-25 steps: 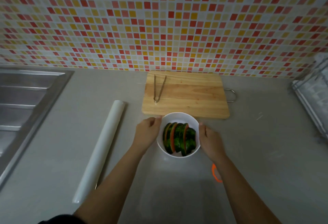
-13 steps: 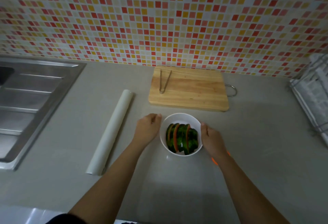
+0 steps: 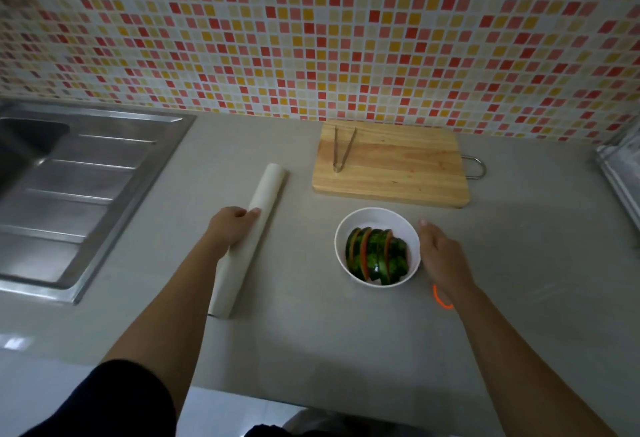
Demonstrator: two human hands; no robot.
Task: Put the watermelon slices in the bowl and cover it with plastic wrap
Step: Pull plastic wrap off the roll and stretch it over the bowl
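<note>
A white bowl stands on the grey counter and holds several watermelon slices standing on edge, green rind up. My right hand lies just right of the bowl with straight fingers, beside its rim. A long white roll of plastic wrap lies on the counter left of the bowl. My left hand curls over the middle of the roll and grips it.
A wooden cutting board with metal tongs on it lies behind the bowl by the tiled wall. A steel sink and drainboard fill the left. A rack stands at the right edge. An orange band lies under my right wrist.
My left hand left the bowl's rim, moved left and took hold of the plastic wrap roll. My right hand drew slightly off the bowl. The view shifted back.
</note>
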